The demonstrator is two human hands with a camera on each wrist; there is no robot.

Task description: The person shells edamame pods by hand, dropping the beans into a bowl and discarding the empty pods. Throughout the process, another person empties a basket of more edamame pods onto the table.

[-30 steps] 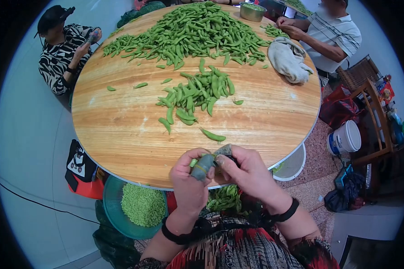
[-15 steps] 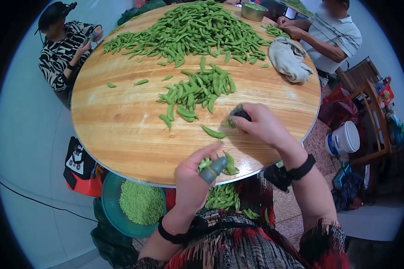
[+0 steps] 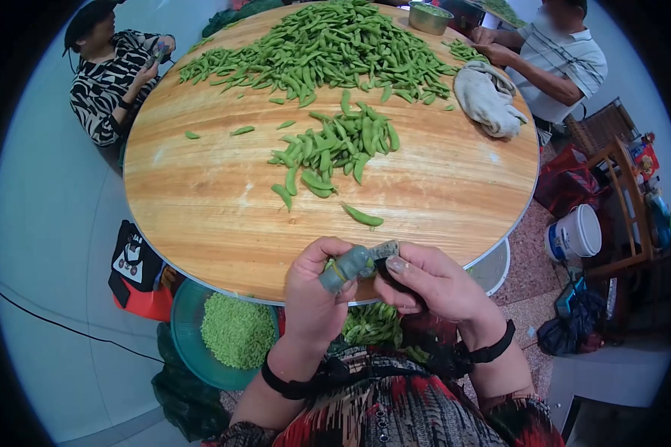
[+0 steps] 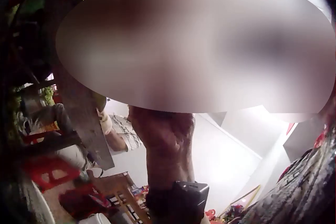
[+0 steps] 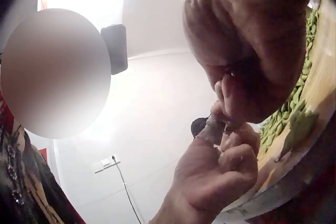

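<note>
Near the front edge of the round wooden table (image 3: 201, 246), my two hands meet. My left hand (image 3: 309, 287) has a grey-green cover with a yellow band on its thumb (image 3: 343, 270) and curls round a green soybean pod, of which only slivers show. My right hand (image 3: 443, 287) pinches at the same spot from the other side, with a grey cover (image 3: 384, 249) on its forefinger. In the right wrist view the fingertips of both hands come together. A single pod (image 3: 362, 216) lies just beyond them, with a small heap of pods (image 3: 332, 149) farther back.
A large pile of pods (image 3: 320, 56) covers the far side, near a metal bowl (image 3: 429, 18) and a cloth (image 3: 488, 100). Below the edge stands a teal basket (image 3: 190, 350) of shelled beans. Two people sit at the table's sides. A white bucket (image 3: 574, 231) stands right.
My right hand reached out over the table near the single pod, then came back to my left hand. A pod seen below my left thumb half a second ago is gone from view.
</note>
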